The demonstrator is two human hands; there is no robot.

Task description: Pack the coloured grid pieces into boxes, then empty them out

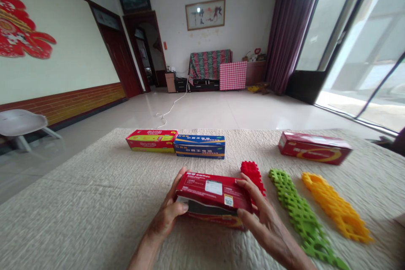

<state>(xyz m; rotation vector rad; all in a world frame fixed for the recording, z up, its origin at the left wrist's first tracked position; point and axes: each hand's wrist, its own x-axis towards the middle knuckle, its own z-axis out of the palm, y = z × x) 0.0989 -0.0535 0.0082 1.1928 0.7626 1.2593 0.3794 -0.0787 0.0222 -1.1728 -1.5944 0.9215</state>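
Note:
A dark red cardboard box (pixel 196 184) with a white label and a small printed code is between my hands, low over the cloth. Along its near side the flap stands partly open and a dark gap shows. My left hand (pixel 169 211) grips the left end, thumb at the gap's corner. My right hand (pixel 257 211) holds the right end, fingers over the top and thumb by the near edge. Just past that hand lies a strip of red interlocking plastic pieces (pixel 251 173), partly hidden by it. What is inside the box cannot be made out.
A red-and-yellow box (pixel 152 141) and a blue box (pixel 200 147) stand end to end beyond my hands. Another dark red box (pixel 314 147) is at the far right. Green (pixel 297 211) and yellow (pixel 337 206) plastic strips lie right of my right hand on the cream cloth (pixel 95 202).

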